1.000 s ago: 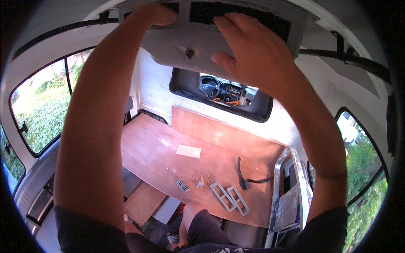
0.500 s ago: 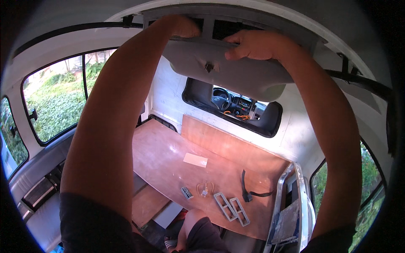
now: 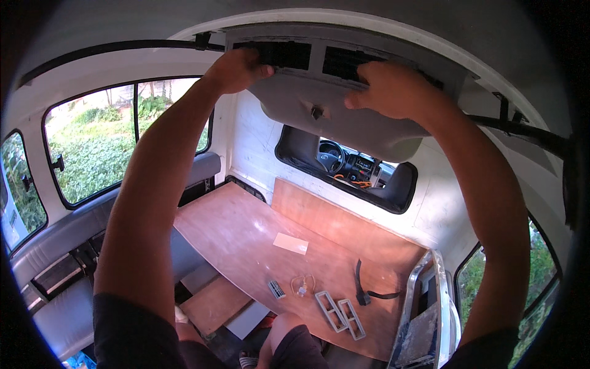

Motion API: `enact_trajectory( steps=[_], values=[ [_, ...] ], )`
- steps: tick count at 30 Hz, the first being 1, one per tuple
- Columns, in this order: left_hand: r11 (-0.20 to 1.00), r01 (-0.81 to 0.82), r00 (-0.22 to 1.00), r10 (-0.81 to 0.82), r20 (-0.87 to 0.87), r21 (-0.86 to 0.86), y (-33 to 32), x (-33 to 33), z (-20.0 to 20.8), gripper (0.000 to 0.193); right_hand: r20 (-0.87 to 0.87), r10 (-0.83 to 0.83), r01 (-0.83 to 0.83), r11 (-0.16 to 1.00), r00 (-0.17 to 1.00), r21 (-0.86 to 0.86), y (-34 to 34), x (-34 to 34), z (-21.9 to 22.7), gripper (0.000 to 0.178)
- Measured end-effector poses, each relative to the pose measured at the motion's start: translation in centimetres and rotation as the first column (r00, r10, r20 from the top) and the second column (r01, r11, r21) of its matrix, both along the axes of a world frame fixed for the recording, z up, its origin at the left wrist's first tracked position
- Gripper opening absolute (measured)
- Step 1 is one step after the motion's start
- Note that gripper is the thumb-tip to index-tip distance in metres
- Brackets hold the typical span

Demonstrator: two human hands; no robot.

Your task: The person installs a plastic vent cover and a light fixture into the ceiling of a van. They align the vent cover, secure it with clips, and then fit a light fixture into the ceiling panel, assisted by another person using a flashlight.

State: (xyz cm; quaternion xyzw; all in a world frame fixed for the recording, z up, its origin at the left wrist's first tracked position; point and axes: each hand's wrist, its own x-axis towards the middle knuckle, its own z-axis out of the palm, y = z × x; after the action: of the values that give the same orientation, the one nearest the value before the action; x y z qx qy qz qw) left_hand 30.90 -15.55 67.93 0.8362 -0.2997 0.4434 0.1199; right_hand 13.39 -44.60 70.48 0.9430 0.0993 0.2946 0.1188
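right hand (image 3: 393, 90) touches the panel (image 3: 289, 95), left hand (image 3: 238, 70) likewise near its left edge (whether either grip grasps, i cannot tell).

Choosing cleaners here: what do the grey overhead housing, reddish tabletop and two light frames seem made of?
Overhead housing: probably moulded plastic, matte, from its curved shell. Reddish tabletop: likely plywood, slightly glossy, from flatness and glare. Light frames: perhaps plastic, dull, from their even colour.

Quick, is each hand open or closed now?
Left hand: at the left opening of the grey overhead panel; partly hidden, grip unclear.
Right hand: at the right opening; partly hidden, grip unclear.
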Motion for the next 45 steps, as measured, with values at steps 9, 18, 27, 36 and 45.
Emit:
enact_trajectory(
  steps=[9, 18, 27, 36, 45],
  values=[
    [1.000, 0.003, 0.991, -0.006, 0.134, 0.020, 0.3, 1.4, -1.3, 0.066, 0.348, -0.108, 0.175, 0.970, 0.931, -0.167, -1.8, -2.4, -4.0, 0.076],
    [0.885, -0.287, 0.911, 0.371, -0.182, 0.366, -2.1, -2.0, 2.5, 0.077, -0.346, -0.167, 0.162, 0.986, 0.923, -0.044, 0.9, 0.7, 1.5, 0.091],
    [0.879, -0.379, 0.923, 0.338, 0.182, 0.291, -2.4, -0.3, 0.8, 0.070, 0.019, -0.127, 0.128, 0.991, 0.992, -0.034, -0.3, 1.0, -0.7, 0.074],
    [0.782, -0.453, 0.835, 0.540, -0.103, 0.427, -3.6, -0.7, 2.7, 0.070, 0.091, -0.309, 0.317, 0.943, 0.947, -0.096, 0.1, -1.4, -1.5, 0.065],
    [0.744, -0.568, 0.821, 0.544, 0.174, 0.353, -3.8, -3.4, 0.7, 0.079, 0.248, -0.160, 0.180, 0.982, 0.955, -0.058, -2.4, -1.4, -3.0, 0.073]
  ],
)
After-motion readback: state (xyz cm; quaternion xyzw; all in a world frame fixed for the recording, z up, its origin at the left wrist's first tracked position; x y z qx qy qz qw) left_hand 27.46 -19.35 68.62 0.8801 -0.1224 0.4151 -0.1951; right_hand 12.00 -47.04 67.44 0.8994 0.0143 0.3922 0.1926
